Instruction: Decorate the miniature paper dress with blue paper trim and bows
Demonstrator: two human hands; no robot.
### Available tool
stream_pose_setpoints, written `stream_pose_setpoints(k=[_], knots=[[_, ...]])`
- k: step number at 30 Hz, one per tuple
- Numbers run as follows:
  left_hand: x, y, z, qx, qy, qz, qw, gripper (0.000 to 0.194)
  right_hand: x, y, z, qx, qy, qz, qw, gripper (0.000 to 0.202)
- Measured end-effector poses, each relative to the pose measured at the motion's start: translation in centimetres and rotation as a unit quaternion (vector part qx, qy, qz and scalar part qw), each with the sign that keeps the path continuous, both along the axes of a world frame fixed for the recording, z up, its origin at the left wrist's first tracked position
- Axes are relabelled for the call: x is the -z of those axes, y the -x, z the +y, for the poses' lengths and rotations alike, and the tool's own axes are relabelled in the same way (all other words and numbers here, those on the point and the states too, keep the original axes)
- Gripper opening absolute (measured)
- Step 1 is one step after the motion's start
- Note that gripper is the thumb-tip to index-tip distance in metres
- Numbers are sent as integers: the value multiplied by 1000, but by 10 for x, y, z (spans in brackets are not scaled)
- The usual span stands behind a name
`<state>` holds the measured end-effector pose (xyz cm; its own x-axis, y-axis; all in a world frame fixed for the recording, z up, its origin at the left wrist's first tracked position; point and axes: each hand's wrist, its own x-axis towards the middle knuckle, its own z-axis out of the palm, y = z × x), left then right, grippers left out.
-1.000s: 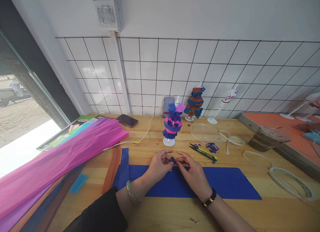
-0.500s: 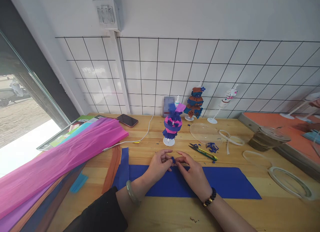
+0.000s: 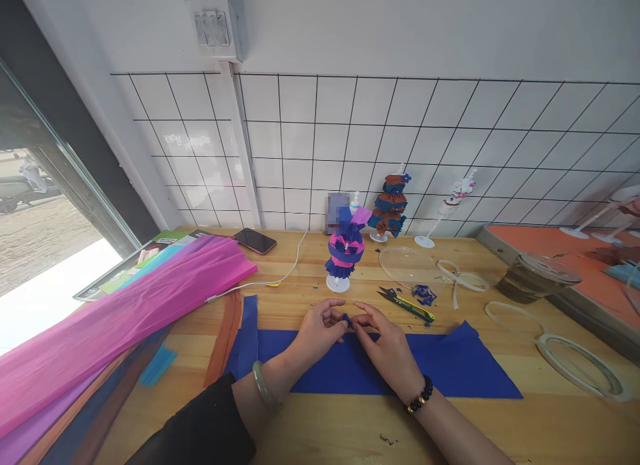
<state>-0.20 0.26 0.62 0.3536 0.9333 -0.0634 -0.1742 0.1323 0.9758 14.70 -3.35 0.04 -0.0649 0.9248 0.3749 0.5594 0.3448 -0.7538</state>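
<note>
Between my fingertips is a small, dark blue piece of crepe paper (image 3: 347, 319), mostly covered by the fingers. My left hand (image 3: 324, 326) pinches it from one side, thumb against index finger. From the other side my right hand (image 3: 379, 335) pinches it too. Beneath both wrists lies a long blue crepe paper sheet (image 3: 450, 368), with a narrow blue strip (image 3: 249, 325) across its left end. Just beyond my hands stands a little form on a white base, dressed in blue and pink crepe paper (image 3: 346, 248). Yellow-and-black snips (image 3: 407, 305) rest beside blue scraps (image 3: 425, 294).
Pink crepe paper (image 3: 190, 285) and other colours pile at the left. A phone (image 3: 255, 241) and a white cable (image 3: 293, 265) lie behind. Two more stands, one brown-and-blue (image 3: 390, 208), one white (image 3: 456, 195), are near the wall. A lidded cup (image 3: 537, 278) and tape roll (image 3: 583, 368) are right.
The far right edge of the blue sheet has lifted into a raised fold. Both hands stay almost in place, still pinching the small blue piece.
</note>
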Motion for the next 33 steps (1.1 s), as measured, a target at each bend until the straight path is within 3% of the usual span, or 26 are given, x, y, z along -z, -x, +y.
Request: stream_pose_setpoints(k=[11, 19, 26, 33], knots=[[4, -1, 1, -8, -4, 13, 1000, 46, -5, 3, -3, -1, -18, -25, 1000, 33], [2, -1, 0, -2, 0, 4, 1000, 44, 2, 1, 1, 10, 5, 12, 1000, 33], [4, -2, 1, -13, -7, 17, 1000, 46, -2, 3, -1, 3, -11, 18, 1000, 33], [5, -3, 1, -18, -3, 25, 1000, 44, -2, 5, 0, 9, 27, 71, 997, 31]])
